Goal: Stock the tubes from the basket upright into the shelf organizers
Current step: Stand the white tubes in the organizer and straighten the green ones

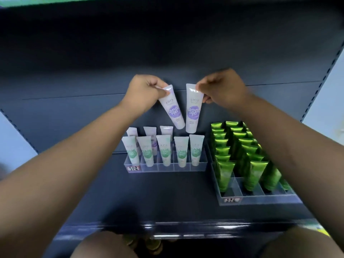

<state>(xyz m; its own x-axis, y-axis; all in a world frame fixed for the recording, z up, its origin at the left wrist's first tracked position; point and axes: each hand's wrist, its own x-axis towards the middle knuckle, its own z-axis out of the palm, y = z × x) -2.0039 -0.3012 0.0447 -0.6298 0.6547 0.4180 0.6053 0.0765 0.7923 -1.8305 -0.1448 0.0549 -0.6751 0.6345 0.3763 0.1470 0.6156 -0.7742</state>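
Purple-printed left tube [172, 108] is pinched at its flat end by the left hand [147, 92], tilted; the right hand [221, 88] pinches the right tube [193, 110] likewise, nearly upright. Both hang cap-down just above the clear organizer [186, 167] on the shelf [167, 198], seemingly over its back row.

Glossy green plastic tubes [226, 175], satiny white tubes [193, 107], clear smooth plastic organizer [165, 167], dark matt shelf [149, 198]

shop | dark retail shelf [167, 192] | clear organizers [197, 167] with price labels [133, 168] | rows of identical tubes [226, 172]
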